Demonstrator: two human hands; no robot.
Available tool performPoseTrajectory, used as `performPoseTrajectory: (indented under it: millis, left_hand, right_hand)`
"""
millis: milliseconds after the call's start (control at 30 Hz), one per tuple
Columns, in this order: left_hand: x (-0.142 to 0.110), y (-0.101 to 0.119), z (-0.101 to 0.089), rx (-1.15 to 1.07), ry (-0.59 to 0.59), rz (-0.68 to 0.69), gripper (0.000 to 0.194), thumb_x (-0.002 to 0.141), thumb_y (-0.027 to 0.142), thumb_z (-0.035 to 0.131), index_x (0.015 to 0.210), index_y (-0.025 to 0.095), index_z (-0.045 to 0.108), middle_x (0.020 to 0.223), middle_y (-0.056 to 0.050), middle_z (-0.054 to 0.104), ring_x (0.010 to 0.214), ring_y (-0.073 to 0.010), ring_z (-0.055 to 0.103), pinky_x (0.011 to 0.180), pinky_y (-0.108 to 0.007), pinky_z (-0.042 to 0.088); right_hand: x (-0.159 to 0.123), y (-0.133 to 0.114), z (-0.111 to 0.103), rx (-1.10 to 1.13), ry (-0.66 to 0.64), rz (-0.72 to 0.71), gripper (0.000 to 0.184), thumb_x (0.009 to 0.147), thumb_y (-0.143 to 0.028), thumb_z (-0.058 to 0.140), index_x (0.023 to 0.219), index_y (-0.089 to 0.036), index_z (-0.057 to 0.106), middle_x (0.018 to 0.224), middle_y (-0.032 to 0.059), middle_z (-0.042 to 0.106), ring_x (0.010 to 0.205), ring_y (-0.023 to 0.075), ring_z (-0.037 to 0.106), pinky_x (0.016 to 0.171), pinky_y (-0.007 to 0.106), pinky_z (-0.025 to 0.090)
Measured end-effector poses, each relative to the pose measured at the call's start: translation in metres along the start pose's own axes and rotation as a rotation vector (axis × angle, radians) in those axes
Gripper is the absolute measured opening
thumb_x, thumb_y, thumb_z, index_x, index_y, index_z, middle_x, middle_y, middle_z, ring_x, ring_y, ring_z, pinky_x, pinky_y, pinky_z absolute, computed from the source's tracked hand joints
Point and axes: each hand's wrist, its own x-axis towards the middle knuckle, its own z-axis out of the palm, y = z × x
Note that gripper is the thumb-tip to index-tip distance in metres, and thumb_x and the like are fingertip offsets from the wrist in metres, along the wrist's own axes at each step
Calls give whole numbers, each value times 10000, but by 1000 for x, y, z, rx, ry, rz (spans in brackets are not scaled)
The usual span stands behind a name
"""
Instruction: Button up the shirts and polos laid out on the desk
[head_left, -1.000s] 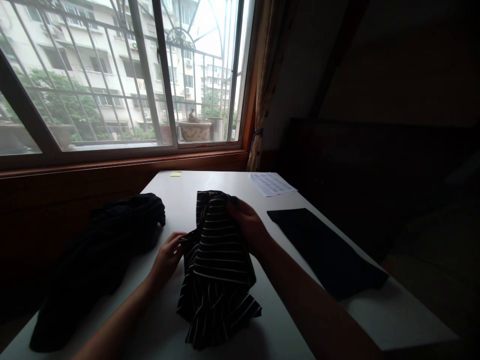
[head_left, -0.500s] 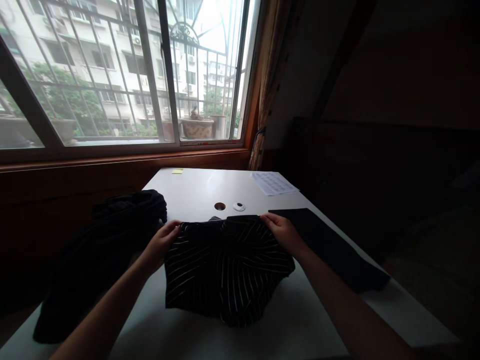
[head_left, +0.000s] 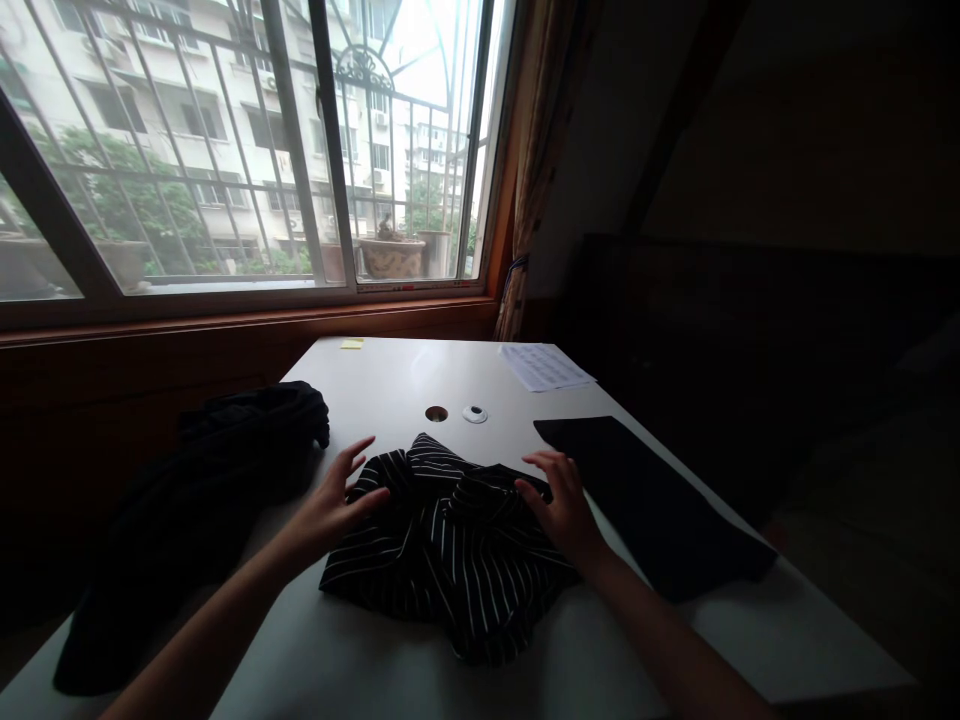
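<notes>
2 hands (head_left: pixel 328 508) (head_left: pixel 568 508), 1 strpd cloth (head_left: pixel 461 550)

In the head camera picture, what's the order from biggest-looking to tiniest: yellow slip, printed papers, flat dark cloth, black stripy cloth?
1. Black stripy cloth, crumpled and partly behind the hands
2. Flat dark cloth
3. Printed papers
4. Yellow slip

Being nearer may make the stripy cloth look bigger.

Left hand (head_left: pixel 328 507) and right hand (head_left: pixel 568 508), fingers (head_left: pixel 369 502) spread, flank crumpled striped cloth (head_left: pixel 469 560) on a white table (head_left: pixel 382 390).

Yellow note (head_left: pixel 352 343) and papers (head_left: pixel 545 367) at the far end of a white table (head_left: pixel 390 390); window (head_left: pixel 331 150) and curtain (head_left: pixel 534 190) beyond
</notes>
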Motion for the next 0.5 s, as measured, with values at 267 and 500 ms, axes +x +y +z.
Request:
performPoseTrajectory:
  millis: [267, 500]
  left_hand:
    - [-21, -41, 22, 448, -14, 115, 731, 796, 168, 597, 1480, 298, 372, 1358, -156, 513, 1152, -345, 586, 963, -503, 487]
    - [8, 31, -49, 258, 28, -39, 463, 848, 290, 559, 1304, 209, 570, 887, -33, 704, 728, -199, 652, 666, -290, 528]
  right_hand:
    - [-5, -18, 7, 122, -283, 20, 219, 909, -262, 566, 1102, -255, 668, 941, 57, 689, 888, 241, 640, 817, 383, 510]
    - [38, 16, -64, 156, 172, 298, 315, 898, -448, 537, 988, -191, 695, 942, 70, 709, 882, 251, 639, 814, 371, 471]
